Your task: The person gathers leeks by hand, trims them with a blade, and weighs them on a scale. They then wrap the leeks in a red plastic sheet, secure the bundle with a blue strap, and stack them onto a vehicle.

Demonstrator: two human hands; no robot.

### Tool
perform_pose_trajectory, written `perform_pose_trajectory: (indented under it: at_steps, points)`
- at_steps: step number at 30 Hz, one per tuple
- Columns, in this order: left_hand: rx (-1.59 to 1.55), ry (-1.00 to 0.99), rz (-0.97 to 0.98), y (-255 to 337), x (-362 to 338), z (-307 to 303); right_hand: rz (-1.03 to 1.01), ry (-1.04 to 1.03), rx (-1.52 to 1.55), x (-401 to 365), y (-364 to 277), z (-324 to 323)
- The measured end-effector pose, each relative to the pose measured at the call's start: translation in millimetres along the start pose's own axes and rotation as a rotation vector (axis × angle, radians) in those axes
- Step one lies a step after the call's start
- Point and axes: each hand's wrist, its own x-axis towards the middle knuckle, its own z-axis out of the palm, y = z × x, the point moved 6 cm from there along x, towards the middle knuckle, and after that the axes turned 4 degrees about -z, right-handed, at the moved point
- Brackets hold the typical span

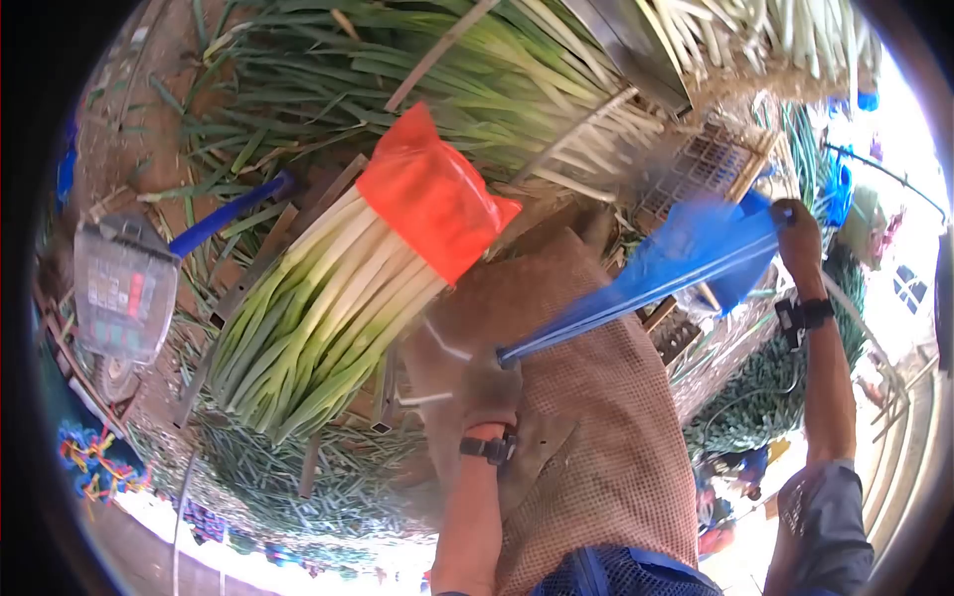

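A blue plastic sheet or bag (656, 273) is stretched between my two hands, blurred by motion. My left hand (487, 382), also blurred, is closed on its narrow end over the brown sacking on my lap. Raised at the right, my right hand (798, 233) grips the wide end. To the left, a bundle of green onions (333, 308) lies on a metal rack, its white ends covered by a red plastic bag (427, 194). Neither hand touches this bundle.
A large heap of green onions (477, 79) fills the top. A weighing scale (124, 288) stands at the far left, near a blue handle (224, 217). Beyond the sheet is a plastic crate (711, 164). Trimmed leaves (288, 487) lie below the rack.
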Motion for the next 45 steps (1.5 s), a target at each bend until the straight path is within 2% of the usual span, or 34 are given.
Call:
perform_pose_trajectory:
  at_steps: [1, 2, 3, 5, 6, 7, 8, 9, 10, 13, 15, 19, 20, 22, 24, 26, 27, 29, 30, 32, 34, 36, 38, 40, 42, 44, 45]
  points:
    - [-0.059, 0.023, -0.035, -15, 12, 10, 0.221, -0.065, 0.190, -1, 5, 8]
    - [-0.110, 0.036, -0.074, -33, 20, 21, 0.356, -0.133, 0.602, -12, 2, 25]
    - [-0.030, -0.016, -0.041, -46, 33, 35, 0.319, -0.235, 0.799, -22, -9, 38]
    - [0.033, -0.055, 0.028, -69, 61, 60, 0.325, -0.353, 0.971, -36, -40, 65]
    - [0.024, -0.054, 0.065, -82, 69, 71, 0.331, -0.544, 0.847, -49, -72, 70]
    - [-0.125, -0.077, 0.048, -78, 69, 66, 0.335, -0.727, 0.713, -54, -97, 75]
    - [-0.273, -0.101, 0.032, -76, 68, 61, 0.337, -0.878, 0.592, -41, -93, 86]
    - [-0.420, -0.126, 0.016, -76, 70, 61, 0.268, -0.876, 0.480, -24, -84, 103]
    - [-0.661, -0.091, -0.027, -101, 86, 97, 0.193, -0.870, 0.370, -5, -70, 129]
    - [-0.876, -0.039, -0.221, -137, 111, 148, -0.067, -0.781, 0.161, 53, -89, 205]
    - [-0.968, 0.013, -0.323, -149, 119, 162, -0.090, -0.756, 0.253, 80, -121, 261]
    - [-1.064, 0.067, -0.389, -168, 152, 177, -0.496, -0.759, -0.448, 119, -247, 381]
    - [-1.066, 0.067, -0.388, -173, 164, 179, -0.479, -0.778, -0.333, 123, -281, 401]
    - [-1.060, 0.059, -0.382, -178, 179, 178, -1.037, -0.743, -0.246, 133, -354, 432]
    - [-1.027, 0.046, -0.365, -177, 186, 175, -1.089, -0.550, 0.172, 100, -412, 431]
    - [-0.982, 0.036, -0.335, -170, 182, 176, -0.873, -0.561, 0.306, 31, -481, 387]
    - [-0.944, 0.019, -0.309, -161, 177, 177, -0.714, -0.795, 0.240, 24, -499, 367]
    - [-0.836, -0.025, -0.251, -136, 168, 175, -0.716, -1.028, -0.087, -1, -504, 330]
    - [-0.781, -0.048, -0.219, -121, 164, 172, -0.884, -1.019, -0.346, -17, -503, 312]
    - [-0.734, -0.031, -0.201, -101, 157, 180, -0.868, -0.952, -0.274, -29, -469, 300]
    - [-0.739, 0.080, -0.215, -94, 157, 191, -0.978, -0.807, -0.258, -28, -434, 295]
    - [-0.660, 0.212, -0.189, -85, 153, 187, -0.764, -0.850, -0.124, -31, -409, 283]
    - [-0.611, 0.226, -0.194, -77, 145, 173, -0.498, -0.902, 0.065, -38, -386, 280]
    - [-0.668, 0.132, -0.265, -74, 137, 163, -0.171, -0.943, 0.312, -49, -366, 283]
    - [-0.810, -0.036, -0.056, -92, 147, 213, -0.239, -0.897, 0.224, -56, -377, 291]
    - [-0.947, -0.065, -0.007, -106, 141, 204, -0.367, -0.826, 0.127, -67, -409, 301]
    - [-1.013, -0.011, -0.061, -114, 125, 148, -0.460, -0.772, 0.077, -74, -442, 305]
